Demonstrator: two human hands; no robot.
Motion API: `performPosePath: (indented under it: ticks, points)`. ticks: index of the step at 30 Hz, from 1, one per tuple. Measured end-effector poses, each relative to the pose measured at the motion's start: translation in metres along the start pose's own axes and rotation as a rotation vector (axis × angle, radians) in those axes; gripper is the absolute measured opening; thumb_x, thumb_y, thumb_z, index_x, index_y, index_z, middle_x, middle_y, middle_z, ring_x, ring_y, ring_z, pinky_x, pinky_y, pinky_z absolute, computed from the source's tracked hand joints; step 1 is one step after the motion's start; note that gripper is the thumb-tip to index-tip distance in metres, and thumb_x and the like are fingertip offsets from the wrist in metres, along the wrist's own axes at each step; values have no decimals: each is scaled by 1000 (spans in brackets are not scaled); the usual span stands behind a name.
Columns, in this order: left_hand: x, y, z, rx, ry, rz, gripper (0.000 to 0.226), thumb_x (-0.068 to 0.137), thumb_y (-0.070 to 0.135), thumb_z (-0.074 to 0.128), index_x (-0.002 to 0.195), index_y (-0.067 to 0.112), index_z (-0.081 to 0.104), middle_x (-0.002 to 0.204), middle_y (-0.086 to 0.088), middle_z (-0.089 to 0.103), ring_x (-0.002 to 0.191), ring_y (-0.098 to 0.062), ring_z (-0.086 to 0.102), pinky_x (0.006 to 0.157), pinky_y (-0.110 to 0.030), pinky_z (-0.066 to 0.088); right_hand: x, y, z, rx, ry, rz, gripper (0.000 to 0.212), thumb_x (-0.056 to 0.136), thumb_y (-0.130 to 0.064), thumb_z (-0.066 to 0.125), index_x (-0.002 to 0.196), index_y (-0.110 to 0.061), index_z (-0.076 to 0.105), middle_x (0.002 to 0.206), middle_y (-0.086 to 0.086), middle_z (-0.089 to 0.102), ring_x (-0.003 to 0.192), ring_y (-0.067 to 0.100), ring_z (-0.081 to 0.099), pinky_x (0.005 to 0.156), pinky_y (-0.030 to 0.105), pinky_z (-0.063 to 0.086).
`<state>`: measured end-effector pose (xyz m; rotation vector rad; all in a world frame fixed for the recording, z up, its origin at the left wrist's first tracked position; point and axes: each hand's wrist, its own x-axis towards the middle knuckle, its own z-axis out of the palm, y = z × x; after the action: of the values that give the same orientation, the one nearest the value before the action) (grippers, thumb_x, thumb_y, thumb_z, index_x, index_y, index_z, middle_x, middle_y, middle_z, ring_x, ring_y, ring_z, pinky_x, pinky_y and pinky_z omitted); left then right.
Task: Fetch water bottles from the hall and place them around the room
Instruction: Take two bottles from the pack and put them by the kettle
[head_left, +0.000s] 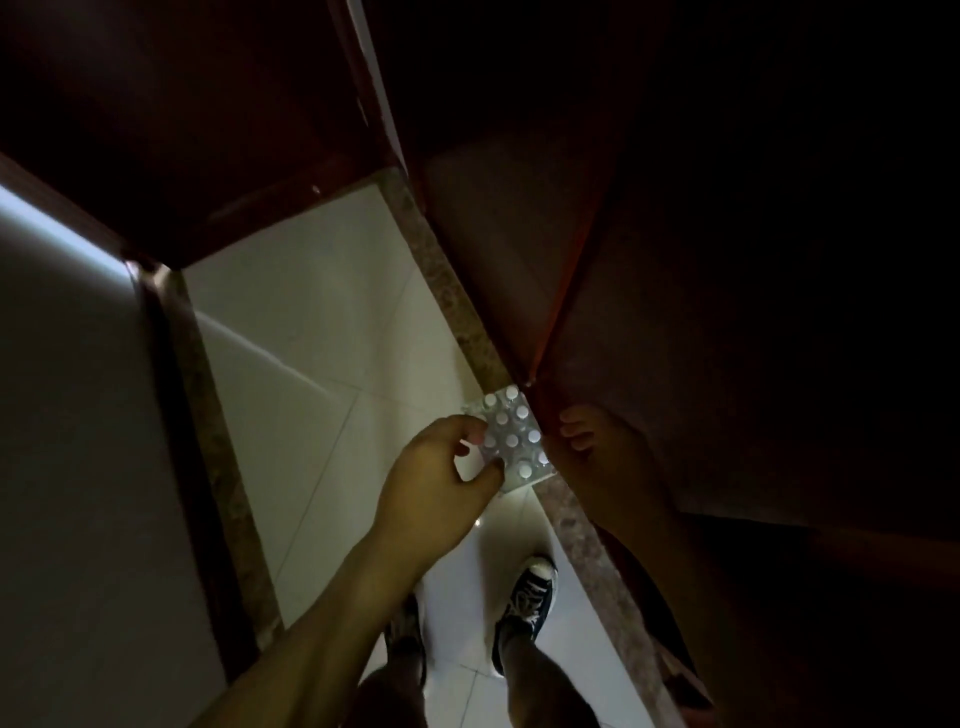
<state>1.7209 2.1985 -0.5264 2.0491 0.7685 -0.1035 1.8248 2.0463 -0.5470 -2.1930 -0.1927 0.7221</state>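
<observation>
Water bottles aren't anywhere in this shot, so fetching hasn't really begun. Left hand (447, 462) pinches a blister pack of white pills (511, 439) by its edge, thumb and fingers curled on it, probably just carrying it along. Right hand (597, 452) reaches toward the dark red door (519, 249), maybe pushing it; too dim to tell its grip. Sneakers (527, 597) on pale tile floor (311, 312).

Dim, narrow passage: pale glossy floor tiles (311, 291) with speckled stone skirting (441, 280), dark reddish wooden door (208, 104), grey wall (67, 415).
</observation>
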Motion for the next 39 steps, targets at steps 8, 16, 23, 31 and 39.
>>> performPosePath:
  ticks: [8,16,23,31,39]
  points:
    - [109,-129,115,27,-51,-98,44,81,26,75,121,29,56,112,23,50,111,-6,54,96,-31,49,99,135,97,42,87,196,28,83,-30,74,106,-27,59,99,-10,64,92,10,64,82,34,55]
    - [211,-309,255,164,-240,-138,57,86,30,69,139,23,48,136,7,54,123,-8,51,99,-25,44,181,313,237,87,153,399,44,81,-24,75,121,-21,57,111,-7,60,103,13,60,83,26,50]
    - [267,-441,358,201,-309,-48,69,84,40,70,145,31,38,145,13,47,131,-8,46,96,-19,34,243,438,346,67,191,382,71,74,-27,80,136,-24,45,134,-5,53,123,16,52,99,37,49]
    - [284,-507,424,195,-147,4,77,71,54,74,139,31,47,132,9,63,115,-17,64,86,-30,51,279,497,399,61,433,258,69,64,-26,90,125,-25,58,105,-22,58,85,-14,53,67,-2,38]
    - [287,-507,419,200,-79,93,57,69,57,73,117,35,53,111,8,71,100,-19,69,76,-31,54,283,497,399,34,462,281,56,65,-31,88,113,-32,59,90,-11,72,82,15,70,68,36,57]
